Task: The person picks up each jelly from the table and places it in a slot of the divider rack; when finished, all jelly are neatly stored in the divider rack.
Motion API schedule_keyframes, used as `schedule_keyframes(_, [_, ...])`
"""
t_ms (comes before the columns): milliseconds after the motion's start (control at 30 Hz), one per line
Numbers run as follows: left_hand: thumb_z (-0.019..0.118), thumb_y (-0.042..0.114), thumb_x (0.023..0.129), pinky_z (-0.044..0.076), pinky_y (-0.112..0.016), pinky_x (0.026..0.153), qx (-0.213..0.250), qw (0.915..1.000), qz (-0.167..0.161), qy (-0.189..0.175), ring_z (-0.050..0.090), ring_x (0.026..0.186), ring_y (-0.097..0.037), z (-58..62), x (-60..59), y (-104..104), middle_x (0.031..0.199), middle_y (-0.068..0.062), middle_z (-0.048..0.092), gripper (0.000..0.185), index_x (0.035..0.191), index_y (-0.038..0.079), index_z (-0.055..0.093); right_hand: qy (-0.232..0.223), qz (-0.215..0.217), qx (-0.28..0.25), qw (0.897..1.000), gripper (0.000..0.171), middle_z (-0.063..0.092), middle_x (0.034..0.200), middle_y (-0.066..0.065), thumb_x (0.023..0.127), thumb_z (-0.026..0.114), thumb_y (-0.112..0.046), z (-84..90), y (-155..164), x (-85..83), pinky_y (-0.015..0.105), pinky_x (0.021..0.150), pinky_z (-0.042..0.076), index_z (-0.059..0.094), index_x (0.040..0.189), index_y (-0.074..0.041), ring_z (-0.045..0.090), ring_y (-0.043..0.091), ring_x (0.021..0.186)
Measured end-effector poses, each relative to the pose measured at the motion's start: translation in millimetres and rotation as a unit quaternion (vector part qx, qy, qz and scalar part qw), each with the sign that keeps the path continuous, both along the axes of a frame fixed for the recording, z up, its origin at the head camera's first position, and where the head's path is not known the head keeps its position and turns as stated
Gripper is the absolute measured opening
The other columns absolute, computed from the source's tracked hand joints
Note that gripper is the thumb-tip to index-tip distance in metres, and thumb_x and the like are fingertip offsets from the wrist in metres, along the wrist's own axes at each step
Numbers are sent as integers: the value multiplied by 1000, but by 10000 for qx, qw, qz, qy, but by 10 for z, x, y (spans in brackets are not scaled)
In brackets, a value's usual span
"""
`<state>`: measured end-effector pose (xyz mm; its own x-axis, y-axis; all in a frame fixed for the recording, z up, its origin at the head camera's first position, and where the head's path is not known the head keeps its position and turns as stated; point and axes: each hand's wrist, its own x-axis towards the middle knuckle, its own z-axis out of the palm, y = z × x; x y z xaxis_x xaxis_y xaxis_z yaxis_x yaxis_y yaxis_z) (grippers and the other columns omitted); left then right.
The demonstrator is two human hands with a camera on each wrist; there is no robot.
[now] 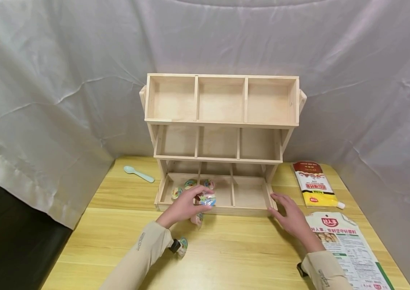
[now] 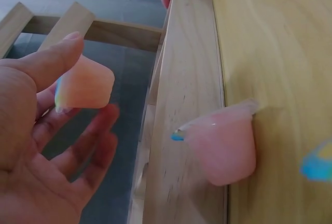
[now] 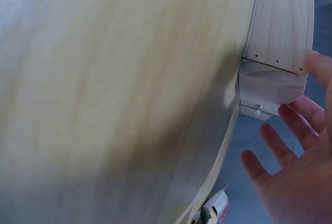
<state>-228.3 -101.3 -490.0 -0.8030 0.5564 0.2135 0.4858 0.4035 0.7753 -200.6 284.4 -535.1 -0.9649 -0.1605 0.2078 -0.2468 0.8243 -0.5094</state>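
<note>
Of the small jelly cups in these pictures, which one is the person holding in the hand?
The jelly cup held in the left hand, over the rack's bottom tier. The others lie loose: some in the left compartment, two on the table.

Pale three-tier wooden rack (image 1: pixel 221 121): raw unvarnished wood, matt, smooth grain; yellow wood-grain tabletop (image 1: pixel 226 249): slight satin sheen; small pink translucent jelly cup (image 2: pixel 224 146): glossy plastic; grey backdrop cloth (image 1: pixel 63 80): creased, matt; mint-green spoon (image 1: pixel 138 174): smooth plastic.
</note>
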Motion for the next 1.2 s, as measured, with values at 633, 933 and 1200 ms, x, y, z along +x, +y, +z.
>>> schedule_keyframes(633, [76,42,79,50,-24,85,-547,9985,-81,25,57,96,-4,43,-292,257,111,17,61,45,119,31,60,16,31,8,10000,58,44,143,16,93,61,-40,-11,6,-21,62,105,29,47,140,-9,38,41,130])
schedule_keyframes(933, [76,42,79,50,-28,90,-697,9973,-74,-231,58,104,-4,51,-355,338,119,15,61,45,121,35,58,0,41,27,10000,58,44,143,16,93,62,-38,19,7,-9,62,105,29,47,140,-8,38,42,130])
schedule_keyframes(1200, [74,40,82,51,-23,80,-846,9960,-134,-241,60,97,-6,37,-415,402,112,13,63,42,120,34,58,58,36,21,10000,58,44,142,17,93,62,-38,22,7,-3,63,104,29,47,140,-8,38,42,130])
